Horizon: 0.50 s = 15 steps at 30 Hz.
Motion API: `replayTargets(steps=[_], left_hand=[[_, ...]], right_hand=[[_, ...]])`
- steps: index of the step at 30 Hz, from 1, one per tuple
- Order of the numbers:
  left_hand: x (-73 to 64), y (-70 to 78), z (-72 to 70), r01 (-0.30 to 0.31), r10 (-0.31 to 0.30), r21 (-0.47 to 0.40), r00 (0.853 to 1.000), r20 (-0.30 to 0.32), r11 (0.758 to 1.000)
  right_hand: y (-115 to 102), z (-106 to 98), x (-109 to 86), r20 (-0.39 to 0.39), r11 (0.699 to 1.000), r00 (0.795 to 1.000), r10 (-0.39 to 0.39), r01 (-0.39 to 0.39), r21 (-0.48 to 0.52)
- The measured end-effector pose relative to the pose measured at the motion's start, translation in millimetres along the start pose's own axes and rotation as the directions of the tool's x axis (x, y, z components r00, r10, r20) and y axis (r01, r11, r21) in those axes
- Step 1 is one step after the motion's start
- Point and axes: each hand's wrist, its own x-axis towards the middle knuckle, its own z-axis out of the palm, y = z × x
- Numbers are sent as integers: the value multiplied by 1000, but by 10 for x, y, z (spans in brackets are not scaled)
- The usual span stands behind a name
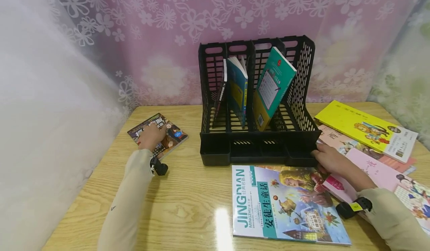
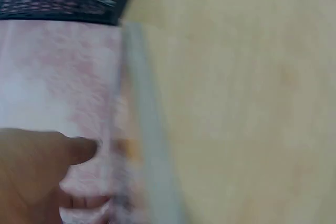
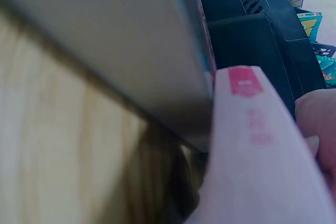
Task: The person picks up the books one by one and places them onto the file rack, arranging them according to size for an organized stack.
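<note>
My left hand (image 1: pixel 152 135) rests over a dark-covered book (image 1: pixel 176 135) on the left of the table. In the left wrist view, which is blurred, its thumb (image 2: pixel 81 149) is apart from the fingers. My right hand (image 1: pixel 336 161) reaches across a pink book (image 1: pixel 362 169), its fingertips at the black rack's front right corner and close to the upper right corner of a fairy-tale book (image 1: pixel 292 206). The pink book (image 3: pixel 262 156) hides much of that hand in the right wrist view; I cannot tell what it grips. Beside it, a grey book underside (image 3: pixel 115 40) is raised over the table.
A black desktop file rack (image 1: pixel 262 143) stands at the back centre. Its slots hold a thin dark book (image 1: pixel 220 94), a blue book (image 1: pixel 237 90) and a leaning green book (image 1: pixel 273 88). At right a yellow book (image 1: pixel 366 126) overlaps other books (image 1: pixel 339 137).
</note>
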Motion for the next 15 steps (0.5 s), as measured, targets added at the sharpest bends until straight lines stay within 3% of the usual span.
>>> replayTargets(steps=[4,11,15], left_hand=[[-41,-73,43,146,-144,111,989,-32,983],[-65,-110,-15,170,-169,26,985,-45,985],[-60,-81,-29,197,-194,47,980,-49,979]], right_hand=[[-5,3,5,-4,1000,1000,-13,13,4],[-4,-12,8,-7,1000,1000,-15,15,-2],[-5,-9,13,-1,1000,1000,-14,14,4]])
